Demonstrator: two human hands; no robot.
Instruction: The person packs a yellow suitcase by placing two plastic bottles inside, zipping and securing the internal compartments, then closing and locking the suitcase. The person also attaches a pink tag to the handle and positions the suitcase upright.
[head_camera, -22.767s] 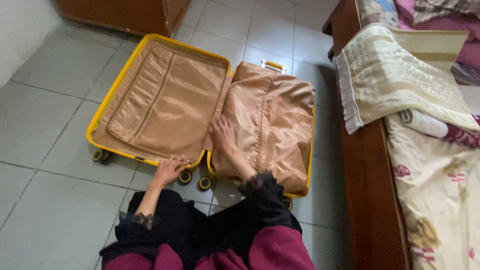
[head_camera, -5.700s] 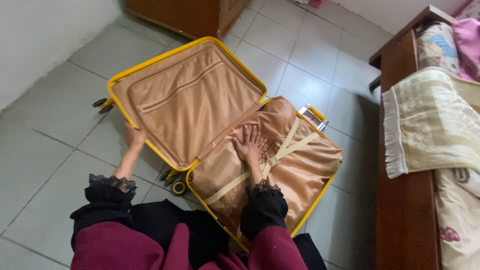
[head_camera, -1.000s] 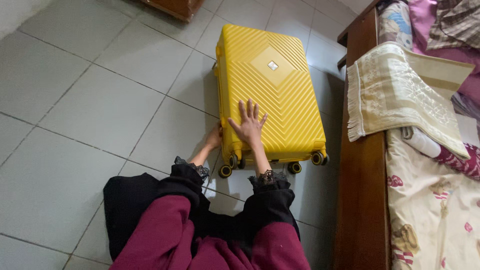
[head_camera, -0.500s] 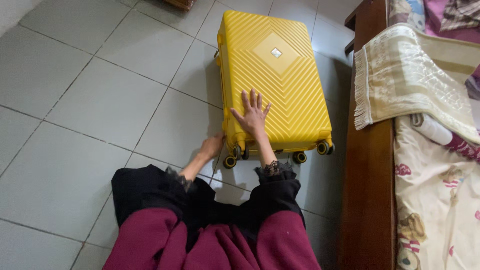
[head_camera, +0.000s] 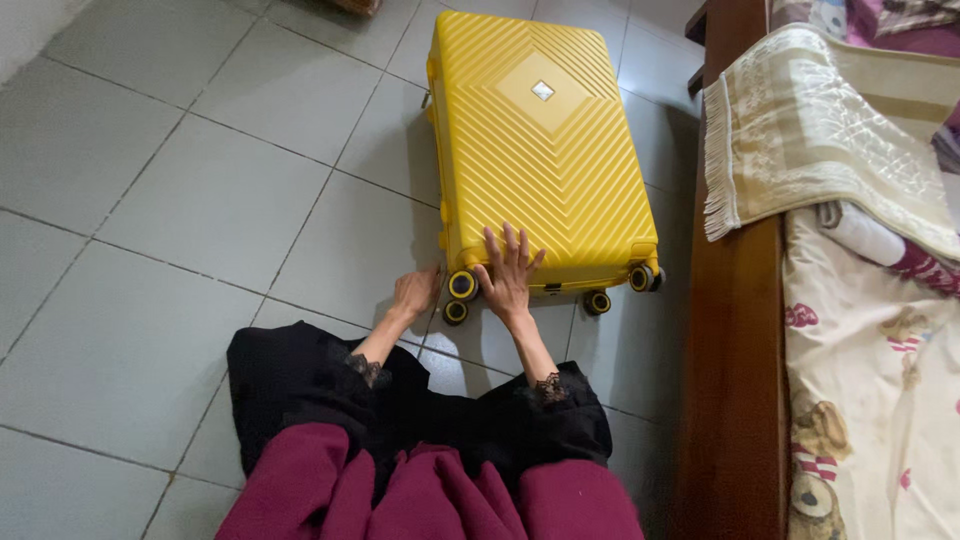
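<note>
1. Head view: yellow hard-shell suitcase with chevron ribbing (head_camera: 540, 150) lies flat and closed on the grey tiled floor (head_camera: 200, 200), wheels toward the person, just beside the dark wooden bed frame (head_camera: 735, 330).
2. Right hand (head_camera: 508, 272): fingers spread flat over the suitcase's near bottom edge, between the wheels. Pressing, not gripping.
3. Left hand (head_camera: 416, 292): at the near left corner, next to the black-and-yellow caster wheel (head_camera: 462, 285). Can't tell whether it grips anything.
4. Cream fringed woven cloth (head_camera: 800, 140) hangs over the bed edge, apart from the case.
</note>
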